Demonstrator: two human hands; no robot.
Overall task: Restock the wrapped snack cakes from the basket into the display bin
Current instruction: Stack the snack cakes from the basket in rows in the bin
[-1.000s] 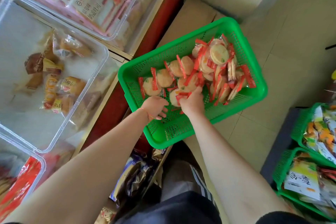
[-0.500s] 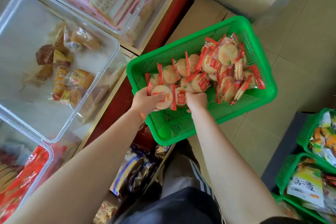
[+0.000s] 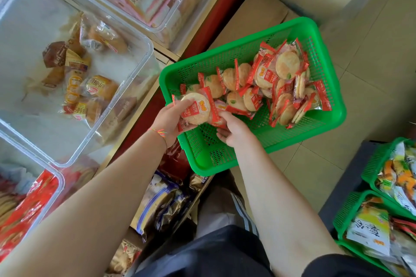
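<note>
- Current state: the left hand [image 3: 171, 119] grips a stack of wrapped snack cakes [image 3: 198, 109] over the near-left corner of the green basket [image 3: 326, 117], at centre frame.
- The right hand [image 3: 231, 129] is curled under the same stack, with its fingertips on the wrappers; whether it pinches a cake of its own cannot be told.
- Remaining stock: a loose heap of cakes [image 3: 270, 83] lies in the upper right half of the basket.
- Likely target: the clear bin [image 3: 144, 60] at left of frame holds only a few wrapped buns; which bin is meant cannot be confirmed.
- Procedure: square the stack between both hands before lifting, so the slippery film wrappers do not fan out.
- Lift clear of the basket rim, then carry left over the bin wall.
- Set the cakes down flat; do not drop them, as the round cakes look likely to crack.
</note>
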